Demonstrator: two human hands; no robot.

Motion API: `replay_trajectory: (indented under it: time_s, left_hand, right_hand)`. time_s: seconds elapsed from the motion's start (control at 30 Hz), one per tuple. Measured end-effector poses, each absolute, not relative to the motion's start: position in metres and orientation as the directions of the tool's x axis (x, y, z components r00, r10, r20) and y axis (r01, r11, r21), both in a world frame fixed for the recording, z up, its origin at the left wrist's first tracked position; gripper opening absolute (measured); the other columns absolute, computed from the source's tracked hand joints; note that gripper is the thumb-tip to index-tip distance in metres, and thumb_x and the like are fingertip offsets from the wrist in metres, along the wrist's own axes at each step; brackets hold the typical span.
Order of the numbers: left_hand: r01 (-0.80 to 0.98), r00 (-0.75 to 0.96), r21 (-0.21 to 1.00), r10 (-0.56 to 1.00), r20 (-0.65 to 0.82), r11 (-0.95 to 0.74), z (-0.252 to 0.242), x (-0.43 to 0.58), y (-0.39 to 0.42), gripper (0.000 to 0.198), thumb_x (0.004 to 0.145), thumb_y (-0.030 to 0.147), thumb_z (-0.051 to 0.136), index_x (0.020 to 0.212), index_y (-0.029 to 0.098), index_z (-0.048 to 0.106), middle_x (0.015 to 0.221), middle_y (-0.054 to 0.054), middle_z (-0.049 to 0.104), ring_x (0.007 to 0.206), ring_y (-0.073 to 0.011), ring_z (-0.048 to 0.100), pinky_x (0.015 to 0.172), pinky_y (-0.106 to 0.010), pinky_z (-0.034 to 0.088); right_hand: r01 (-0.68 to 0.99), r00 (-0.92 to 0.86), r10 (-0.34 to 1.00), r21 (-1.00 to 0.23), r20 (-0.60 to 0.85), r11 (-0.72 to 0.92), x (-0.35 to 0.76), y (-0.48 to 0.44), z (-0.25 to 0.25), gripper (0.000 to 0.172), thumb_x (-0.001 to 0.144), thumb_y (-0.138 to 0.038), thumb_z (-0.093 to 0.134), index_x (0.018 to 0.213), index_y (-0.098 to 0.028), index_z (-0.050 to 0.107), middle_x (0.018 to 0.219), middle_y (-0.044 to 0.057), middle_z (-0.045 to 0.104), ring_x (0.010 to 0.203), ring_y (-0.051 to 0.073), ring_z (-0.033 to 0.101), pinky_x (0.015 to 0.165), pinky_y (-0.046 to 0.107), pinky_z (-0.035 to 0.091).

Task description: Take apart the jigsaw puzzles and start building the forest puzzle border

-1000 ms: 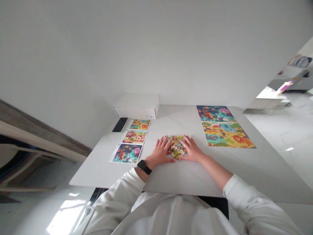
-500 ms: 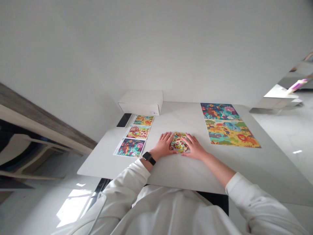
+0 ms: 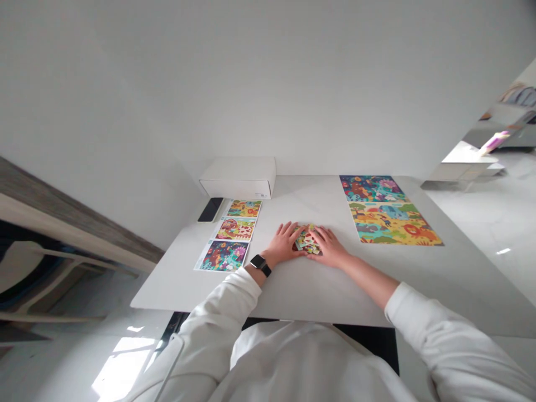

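Observation:
A small heap of colourful jigsaw puzzle pieces point(image 3: 307, 241) lies on the white table, between my two hands. My left hand point(image 3: 283, 244) rests against the heap's left side, palm down with fingers spread; a black watch point(image 3: 261, 264) is on that wrist. Covering the right edge of the heap is my right hand point(image 3: 329, 246), also flat with its fingers apart. Some pieces are hidden beneath the fingers. Single pieces are too small to make out clearly.
Left of my hands lies a picture sheet point(image 3: 234, 229) with three printed scenes. A phone point(image 3: 210, 210) and a white box point(image 3: 237, 177) are behind it. Two finished-looking puzzle pictures, a dark one point(image 3: 374, 188) and a yellow animal one point(image 3: 393, 224), lie at the right. A wall stands behind the table.
My hands have come slightly closer together around the puzzle pieces, and the heap looks narrower. The view has shifted a little; the other things stay in place on the table.

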State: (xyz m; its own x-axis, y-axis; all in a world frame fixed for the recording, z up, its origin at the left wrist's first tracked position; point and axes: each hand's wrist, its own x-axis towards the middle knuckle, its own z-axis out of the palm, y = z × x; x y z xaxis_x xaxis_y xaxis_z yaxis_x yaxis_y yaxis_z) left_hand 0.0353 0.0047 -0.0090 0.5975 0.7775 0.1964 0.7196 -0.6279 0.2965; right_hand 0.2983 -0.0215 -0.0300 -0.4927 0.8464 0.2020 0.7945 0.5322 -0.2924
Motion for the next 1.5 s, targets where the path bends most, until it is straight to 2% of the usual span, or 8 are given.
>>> replay_trajectory:
  time_s: [0.1, 0.3, 0.5, 0.7, 0.9, 1.07, 1.27, 1.5]
  left_hand:
    - [0.695, 0.624, 0.286, 0.751, 0.215, -0.659, -0.01, 0.038, 0.032, 0.103, 0.086, 0.073, 0.078, 0.168, 0.021, 0.043, 0.17, -0.02, 0.045, 0.161, -0.0411, 0.035, 0.135, -0.06, 0.022]
    - [0.702, 0.623, 0.252, 0.746, 0.237, -0.666, -0.013, 0.041, 0.102, 0.103, 0.083, 0.076, 0.078, 0.164, 0.02, 0.049, 0.171, -0.02, 0.044, 0.161, -0.04, 0.035, 0.136, -0.059, 0.022]
    - [0.715, 0.608, 0.255, 0.759, 0.234, -0.651, -0.016, 0.045, 0.178, 0.1, 0.087, 0.072, 0.077, 0.166, 0.021, 0.044, 0.17, -0.018, 0.045, 0.16, -0.037, 0.038, 0.135, -0.057, 0.023]
    - [0.722, 0.598, 0.271, 0.771, 0.22, -0.637, -0.021, 0.057, 0.243, 0.094, 0.094, 0.071, 0.068, 0.167, 0.019, 0.04, 0.17, -0.02, 0.044, 0.16, -0.0366, 0.038, 0.134, -0.058, 0.025]
    - [0.723, 0.631, 0.232, 0.759, 0.161, -0.651, -0.014, 0.059, 0.294, 0.103, 0.086, 0.075, 0.073, 0.167, 0.02, 0.04, 0.17, -0.02, 0.044, 0.159, -0.0384, 0.039, 0.135, -0.06, 0.02]
    - [0.723, 0.64, 0.206, 0.751, 0.161, -0.66, -0.01, 0.061, 0.317, 0.105, 0.085, 0.076, 0.075, 0.167, 0.02, 0.04, 0.17, -0.02, 0.044, 0.158, -0.038, 0.04, 0.135, -0.058, 0.021]
    - [0.848, 0.477, 0.172, 0.864, 0.164, -0.501, -0.009, 0.067, 0.319, 0.081, 0.097, 0.067, 0.065, 0.167, 0.033, 0.044, 0.172, -0.014, 0.043, 0.158, -0.0392, 0.038, 0.134, -0.07, 0.009]
    - [0.883, 0.427, 0.146, 0.892, 0.148, -0.447, -0.004, 0.072, 0.31, 0.079, 0.099, 0.066, 0.061, 0.167, 0.031, 0.043, 0.173, -0.014, 0.042, 0.158, -0.0394, 0.038, 0.133, -0.069, 0.017]
  right_hand:
    - [0.774, -0.532, 0.82, -0.273, 0.209, 0.571, 0.301, 0.003, -0.03, 0.102, 0.093, -0.068, 0.071, 0.173, -0.019, 0.031, 0.173, 0.023, 0.037, 0.161, 0.046, 0.033, 0.13, 0.065, 0.033]
    - [0.741, -0.584, 0.779, -0.243, 0.229, 0.627, 0.309, 0.074, -0.034, 0.106, 0.094, -0.074, 0.066, 0.174, -0.017, 0.027, 0.173, 0.025, 0.037, 0.161, 0.046, 0.032, 0.129, 0.065, 0.033]
    - [0.76, -0.577, 0.791, -0.223, 0.202, 0.611, 0.31, 0.161, -0.035, 0.099, 0.097, -0.067, 0.065, 0.173, -0.017, 0.028, 0.174, 0.026, 0.035, 0.162, 0.044, 0.032, 0.13, 0.064, 0.033]
    - [0.759, -0.554, 0.803, -0.263, 0.221, 0.596, 0.322, 0.235, -0.039, 0.101, 0.096, -0.073, 0.064, 0.172, -0.016, 0.03, 0.173, 0.027, 0.035, 0.162, 0.043, 0.033, 0.13, 0.064, 0.034]
    - [0.719, -0.597, 0.77, -0.276, 0.223, 0.638, 0.329, 0.278, -0.044, 0.102, 0.098, -0.076, 0.058, 0.175, -0.018, 0.023, 0.175, 0.026, 0.032, 0.163, 0.041, 0.033, 0.13, 0.063, 0.033]
    - [0.723, -0.606, 0.765, -0.249, 0.218, 0.644, 0.329, 0.307, -0.041, 0.101, 0.098, -0.073, 0.059, 0.174, -0.015, 0.028, 0.175, 0.026, 0.033, 0.162, 0.04, 0.035, 0.13, 0.06, 0.034]
    - [0.747, -0.596, 0.78, -0.225, 0.192, 0.626, 0.329, 0.325, -0.035, 0.098, 0.099, -0.075, 0.056, 0.173, -0.015, 0.03, 0.174, 0.024, 0.036, 0.16, 0.039, 0.04, 0.13, 0.056, 0.036]
    - [0.79, -0.533, 0.828, -0.247, 0.177, 0.561, 0.328, 0.324, -0.031, 0.099, 0.098, -0.072, 0.058, 0.173, -0.014, 0.029, 0.175, 0.026, 0.034, 0.161, 0.042, 0.036, 0.13, 0.059, 0.034]
